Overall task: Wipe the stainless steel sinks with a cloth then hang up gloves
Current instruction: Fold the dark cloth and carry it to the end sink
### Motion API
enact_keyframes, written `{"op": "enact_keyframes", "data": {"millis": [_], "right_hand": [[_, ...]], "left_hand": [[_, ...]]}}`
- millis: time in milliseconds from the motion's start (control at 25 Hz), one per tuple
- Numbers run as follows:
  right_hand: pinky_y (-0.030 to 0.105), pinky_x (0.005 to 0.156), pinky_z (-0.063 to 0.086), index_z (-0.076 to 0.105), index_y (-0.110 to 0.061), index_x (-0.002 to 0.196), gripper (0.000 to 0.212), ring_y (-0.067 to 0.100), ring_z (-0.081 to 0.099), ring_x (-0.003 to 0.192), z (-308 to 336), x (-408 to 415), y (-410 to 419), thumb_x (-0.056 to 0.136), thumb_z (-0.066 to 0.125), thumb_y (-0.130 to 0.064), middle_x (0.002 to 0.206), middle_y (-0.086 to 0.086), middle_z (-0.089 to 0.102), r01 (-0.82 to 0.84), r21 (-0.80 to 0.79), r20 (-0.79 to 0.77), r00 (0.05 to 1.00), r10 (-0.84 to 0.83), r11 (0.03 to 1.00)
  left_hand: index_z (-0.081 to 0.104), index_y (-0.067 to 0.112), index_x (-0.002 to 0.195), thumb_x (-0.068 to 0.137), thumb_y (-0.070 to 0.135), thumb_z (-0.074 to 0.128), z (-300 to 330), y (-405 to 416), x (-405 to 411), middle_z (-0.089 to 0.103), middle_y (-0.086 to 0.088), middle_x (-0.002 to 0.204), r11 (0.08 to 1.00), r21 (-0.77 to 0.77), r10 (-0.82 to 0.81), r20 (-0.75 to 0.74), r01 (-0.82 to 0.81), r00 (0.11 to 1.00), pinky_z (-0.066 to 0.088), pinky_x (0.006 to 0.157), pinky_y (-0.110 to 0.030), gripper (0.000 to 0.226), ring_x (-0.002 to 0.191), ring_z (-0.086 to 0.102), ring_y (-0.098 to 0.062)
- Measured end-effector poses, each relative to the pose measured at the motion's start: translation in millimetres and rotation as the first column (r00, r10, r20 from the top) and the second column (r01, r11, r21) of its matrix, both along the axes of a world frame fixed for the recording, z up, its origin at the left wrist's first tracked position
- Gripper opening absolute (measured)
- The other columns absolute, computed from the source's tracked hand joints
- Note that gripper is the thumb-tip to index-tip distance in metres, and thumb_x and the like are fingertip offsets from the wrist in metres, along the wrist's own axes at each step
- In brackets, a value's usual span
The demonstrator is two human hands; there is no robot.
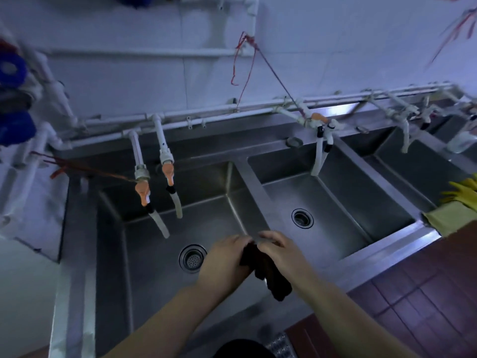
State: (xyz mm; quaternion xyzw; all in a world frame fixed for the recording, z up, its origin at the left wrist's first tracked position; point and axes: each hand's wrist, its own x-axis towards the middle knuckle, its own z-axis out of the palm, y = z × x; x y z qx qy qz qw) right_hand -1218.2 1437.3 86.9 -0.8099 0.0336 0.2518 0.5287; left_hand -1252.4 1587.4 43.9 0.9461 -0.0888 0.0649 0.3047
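Three steel basins ran in a row along the tiled wall (129, 81): left sink (154, 244), middle sink (335, 202), and a third sink (423, 171) at far right, only partly seen. White pipes (206, 112) crossed the wall behind them, with orange-handled taps (142, 191) and short hoses hanging over the left sink; a second tap pair (321, 125) hung over the middle one. Red string (242, 63) dangled from the wall and pipes. Blue round fittings (13, 71) sat at upper left, blurred. Yellow gloves (462, 197) lay on the sink's front rim at far right, beside a yellowish cloth (444, 220), well apart from the hands. Red-brown floor tiles (413, 293) showed at lower right. Left drain strainer (192, 258) sat just left of the hands; middle drain (302, 218) above right. Both hands were over the front right corner of the left sink, by the divider between the basins. Left hand (227, 257) and right hand (281, 251) each had a clenched grip on a dark cloth (268, 272), bunched between them, its loose end hanging down below the right wrist. Nothing stood between the hands and the steel.
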Motion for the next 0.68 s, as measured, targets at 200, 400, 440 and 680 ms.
{"op": "enact_keyframes", "data": {"millis": [200, 400, 440, 680], "right_hand": [[0.013, 0.051, 0.048, 0.064, -0.028, 0.105, 0.018, 0.005, 0.069, 0.065, 1.7, 1.8, -86.3, 0.087, 0.06, -0.028, 0.091, -0.004, 0.068, -0.026, 0.016, -0.003, 1.0, 0.026, 1.0], [0.033, 0.061, 0.056, 0.071, -0.022, 0.089, 0.017, 0.026, 0.07, 0.07, -2.6, 10.6, -214.4, 0.087, 0.061, -0.035, 0.082, 0.01, 0.072, -0.025, 0.075, -0.035, 0.999, 0.027, 0.997], [0.032, 0.061, 0.055, 0.071, -0.023, 0.088, 0.02, 0.023, 0.071, 0.071, -3.8, 12.0, -236.5, 0.087, 0.058, -0.038, 0.081, 0.008, 0.073, -0.053, 0.057, -0.041, 0.998, 0.055, 0.997], [0.014, 0.066, 0.05, 0.072, -0.026, 0.092, 0.029, 0.006, 0.069, 0.082, -10.1, 11.1, -352.8, 0.096, 0.047, -0.039, 0.086, -0.004, 0.074, 0.004, 0.111, -0.029, 1.0, -0.001, 0.994]], "left_hand": [[0.062, 0.018, 0.093, 0.078, 0.024, 0.061, 9.3, -77.4, 5.9, 0.057, 0.001, 0.092, 1.0, 0.012, -0.005, -0.046, 0.005, 0.999, 0.038, 0.069, -0.024, 0.016, 0.089, 0.054, -0.018], [0.063, 0.027, 0.098, 0.082, 0.02, 0.056, 23.5, -198.1, 9.8, 0.067, 0.007, 0.092, 0.964, -0.256, 0.005, -0.242, -0.069, 0.97, 0.05, 0.074, -0.03, 0.018, 0.085, 0.061, -0.009], [0.064, 0.025, 0.093, 0.081, 0.019, 0.057, 24.0, -219.3, 12.1, 0.068, 0.005, 0.087, 0.943, -0.315, 0.017, -0.283, -0.11, 0.959, 0.052, 0.072, -0.033, 0.015, 0.081, 0.063, -0.01], [0.06, 0.019, 0.076, 0.066, 0.034, 0.06, 37.1, -333.1, 27.2, 0.065, -0.003, 0.069, 0.897, -0.409, 0.028, -0.328, -0.169, 0.944, 0.048, 0.056, -0.031, 0.018, 0.061, 0.059, -0.01]]}}
